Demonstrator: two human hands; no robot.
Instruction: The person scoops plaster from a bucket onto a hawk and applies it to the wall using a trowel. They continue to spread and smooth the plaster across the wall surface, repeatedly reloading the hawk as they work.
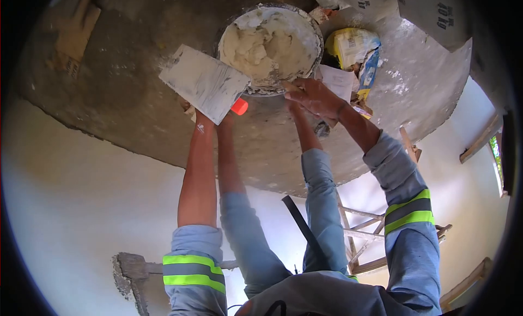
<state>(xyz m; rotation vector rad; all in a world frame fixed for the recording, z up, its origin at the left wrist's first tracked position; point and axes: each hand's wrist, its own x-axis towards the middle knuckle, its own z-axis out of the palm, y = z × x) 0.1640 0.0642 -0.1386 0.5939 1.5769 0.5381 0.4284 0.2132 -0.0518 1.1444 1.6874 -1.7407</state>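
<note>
My left hand (199, 119) is mostly hidden beneath a flat steel plastering trowel (204, 81) with an orange handle end (239, 106). It holds the trowel face up, and pale smears coat the blade. Beside the blade stands a round bucket (319, 41) with a crusted rim, filled with thick off-white plaster (267, 44). At the bucket's near right rim my right hand (318, 98) is closed, its fingers curled. A narrow tan piece shows near the fingertips, but I cannot make out what it is.
A torn yellow and blue bag (357, 52) and a paper sheet (336, 82) lie right of the bucket. Bags marked 40 kg (430, 14) are at upper right. My legs (231, 152) are between my arms. A wooden frame (365, 234) stands lower right.
</note>
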